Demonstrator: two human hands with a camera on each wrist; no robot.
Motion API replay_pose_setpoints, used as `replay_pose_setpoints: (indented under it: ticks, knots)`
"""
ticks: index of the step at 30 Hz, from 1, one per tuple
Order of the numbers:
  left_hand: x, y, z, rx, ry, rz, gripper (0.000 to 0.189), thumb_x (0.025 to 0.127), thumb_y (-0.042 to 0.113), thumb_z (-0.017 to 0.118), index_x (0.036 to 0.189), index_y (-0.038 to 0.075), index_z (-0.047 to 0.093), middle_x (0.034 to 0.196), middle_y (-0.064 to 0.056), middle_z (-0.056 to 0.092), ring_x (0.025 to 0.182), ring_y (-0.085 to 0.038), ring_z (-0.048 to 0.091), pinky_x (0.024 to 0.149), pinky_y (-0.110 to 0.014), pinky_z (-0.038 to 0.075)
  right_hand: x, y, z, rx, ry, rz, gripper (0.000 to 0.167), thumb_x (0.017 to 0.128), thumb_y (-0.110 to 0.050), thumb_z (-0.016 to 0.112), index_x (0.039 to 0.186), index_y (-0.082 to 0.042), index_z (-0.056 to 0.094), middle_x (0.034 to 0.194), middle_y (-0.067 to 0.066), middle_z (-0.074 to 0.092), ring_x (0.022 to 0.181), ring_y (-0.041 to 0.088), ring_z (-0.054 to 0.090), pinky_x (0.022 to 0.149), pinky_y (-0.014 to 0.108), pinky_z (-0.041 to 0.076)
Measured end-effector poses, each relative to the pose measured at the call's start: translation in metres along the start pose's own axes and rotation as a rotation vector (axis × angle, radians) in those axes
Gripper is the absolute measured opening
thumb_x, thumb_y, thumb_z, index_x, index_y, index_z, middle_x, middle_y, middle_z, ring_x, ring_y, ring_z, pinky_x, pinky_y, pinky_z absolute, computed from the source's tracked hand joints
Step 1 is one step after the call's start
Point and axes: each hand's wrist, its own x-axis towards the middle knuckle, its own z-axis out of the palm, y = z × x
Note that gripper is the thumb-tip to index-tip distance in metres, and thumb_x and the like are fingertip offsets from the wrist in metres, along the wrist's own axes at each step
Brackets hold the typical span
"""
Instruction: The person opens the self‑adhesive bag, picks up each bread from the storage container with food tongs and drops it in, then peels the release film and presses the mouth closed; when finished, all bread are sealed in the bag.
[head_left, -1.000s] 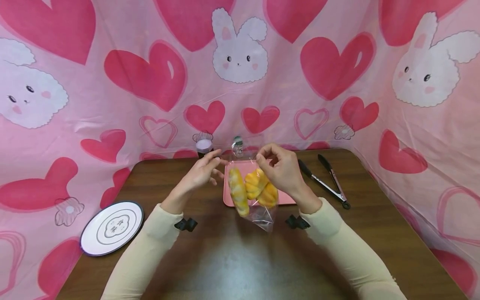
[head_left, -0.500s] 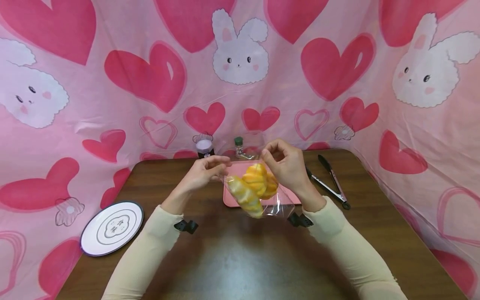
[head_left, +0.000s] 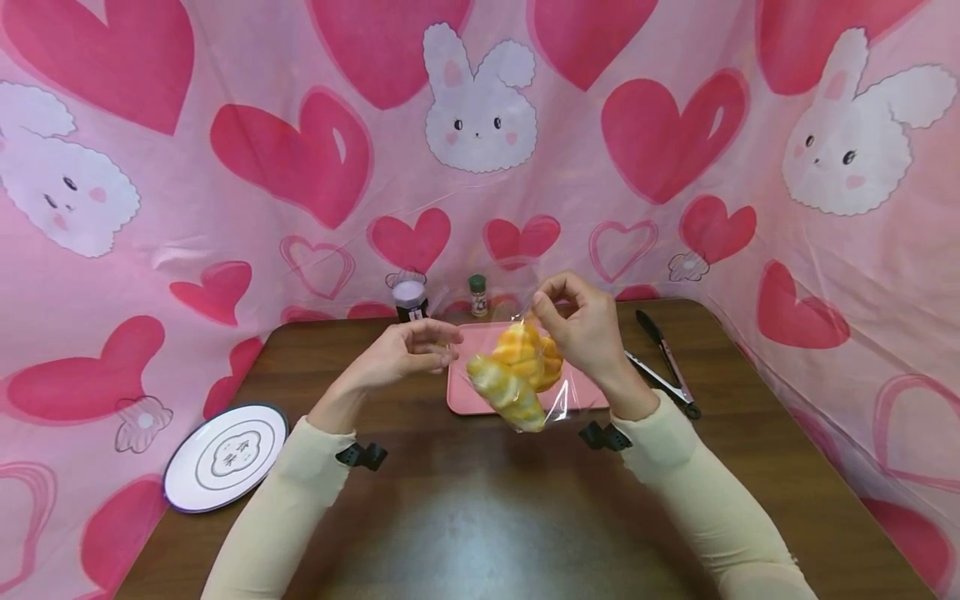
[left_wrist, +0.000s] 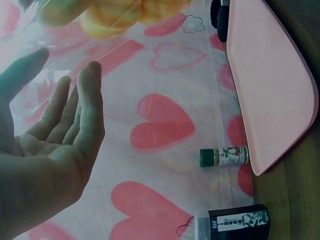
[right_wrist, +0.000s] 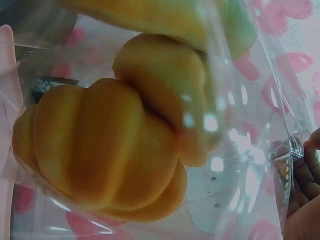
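Observation:
My right hand [head_left: 583,333] pinches the top of a clear plastic bag [head_left: 561,402] between thumb and fingers. Inside the bag lie a long pale-yellow bread roll [head_left: 506,393] and two ridged golden buns [head_left: 517,346], which fill much of the right wrist view. The bag hangs in front of a pink tray [head_left: 468,402] and overlaps it. To the left of the bag, my left hand [head_left: 401,354] has its fingers loosely bent, thumb apart, with nothing held between them; the left wrist view shows its palm [left_wrist: 60,145] bare.
Behind the tray stand a green-capped spice bottle [head_left: 477,296] and a dark jar with a pale lid [head_left: 410,300]. Black-tipped tongs [head_left: 663,358] lie at the right. A white plate [head_left: 225,458] sits on the left of the wooden table [head_left: 465,517]. A pink patterned curtain [head_left: 562,183] surrounds it.
The right hand has moved right and slightly up with the bag. The long roll has swung from nearly upright to slanting. The left hand came to the bag's edge and now stands off it.

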Motion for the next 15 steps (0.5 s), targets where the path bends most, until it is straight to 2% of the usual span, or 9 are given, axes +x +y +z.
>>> replay_pose_setpoints:
  ticks: [4, 7, 15]
  knots:
    - [0.002, 0.001, 0.005, 0.068, 0.057, 0.013, 0.03, 0.094, 0.016, 0.069, 0.123, 0.009, 0.066, 0.12, -0.01, 0.069, 0.1, -0.023, 0.071, 0.085, -0.041, 0.061, 0.0, 0.0, -0.001, 0.003, 0.001, 0.009, 0.01, 0.087, -0.01, 0.071, 0.085, -0.001, 0.065, 0.074, 0.01, 0.067, 0.059, 0.004, 0.06, 0.059, 0.015, 0.053]
    - [0.004, 0.002, 0.007, 0.09, 0.087, 0.034, 0.027, 0.095, 0.018, 0.068, 0.12, 0.01, 0.068, 0.116, -0.01, 0.071, 0.097, -0.022, 0.07, 0.082, -0.038, 0.061, 0.0, 0.0, -0.002, 0.002, -0.005, 0.008, 0.01, 0.087, -0.009, 0.071, 0.086, -0.001, 0.065, 0.074, 0.01, 0.067, 0.06, 0.005, 0.06, 0.06, 0.015, 0.053]
    - [0.005, 0.007, 0.013, 0.084, 0.134, 0.045, 0.021, 0.095, 0.015, 0.068, 0.114, 0.006, 0.071, 0.107, -0.012, 0.072, 0.09, -0.015, 0.07, 0.077, -0.031, 0.06, 0.0, 0.0, -0.005, -0.009, -0.004, 0.02, 0.015, 0.088, -0.013, 0.071, 0.087, 0.0, 0.064, 0.077, 0.011, 0.067, 0.065, 0.004, 0.062, 0.067, 0.015, 0.056]
